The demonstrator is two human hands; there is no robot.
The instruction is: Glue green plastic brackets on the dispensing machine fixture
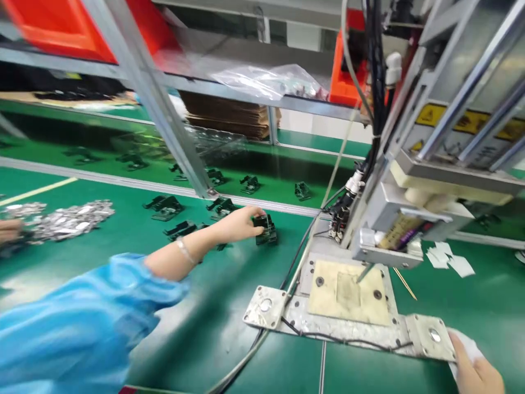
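Fingers of the left hand [244, 223], on a bare forearm below a blue sleeve [94, 312], were closed on the near side of a dark part [268, 230], which lay at three o'clock from that hand, though whether it had left the green counter [197, 334] I could not tell. From the right hand [478, 372], well apart toward the lower edge of the view, the same part lay at ten o'clock. The right hand gripped a white sheet [471, 346], partly hidden by the fingers, just beside the right button plate [430, 336] of a press. The cream pad [328, 306] on the press base was at four o'clock from the dark part. More dark parts [164, 208] sat between nine and ten o'clock from the left hand, the nearest partly behind the forearm. Farther out at nine o'clock was a heap of metal pieces [74, 219], with another person's blurred hand [10, 229] beside it. Past the metal rail [262, 203], similar parts [250, 184] stood at eleven and between one and two o'clock from the held one. White scraps [449, 258] lay between eleven and twelve o'clock from the right hand.
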